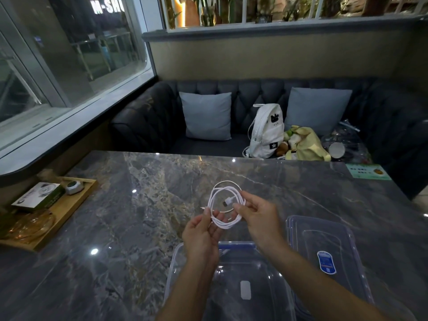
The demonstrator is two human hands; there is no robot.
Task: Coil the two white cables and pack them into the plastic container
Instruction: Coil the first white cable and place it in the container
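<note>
A white cable (225,200) is wound into a round coil of several loops and held above the dark marble table (143,205). My left hand (202,235) pinches the coil's lower left side. My right hand (257,216) grips its right side, near the USB plug that lies across the middle of the loops. Below my wrists stands the clear plastic container (234,281), open, with a blue rim. Inside I see only a small label on its bottom. Its clear lid (324,256), with a blue sticker, lies flat to the right. A second white cable is not visible.
A wooden tray (58,212) with a box, an amber glass dish and a small grey object sits at the table's left edge. A green card (368,172) lies at the far right. Behind the table is a dark sofa with cushions, a white backpack (266,130) and bags.
</note>
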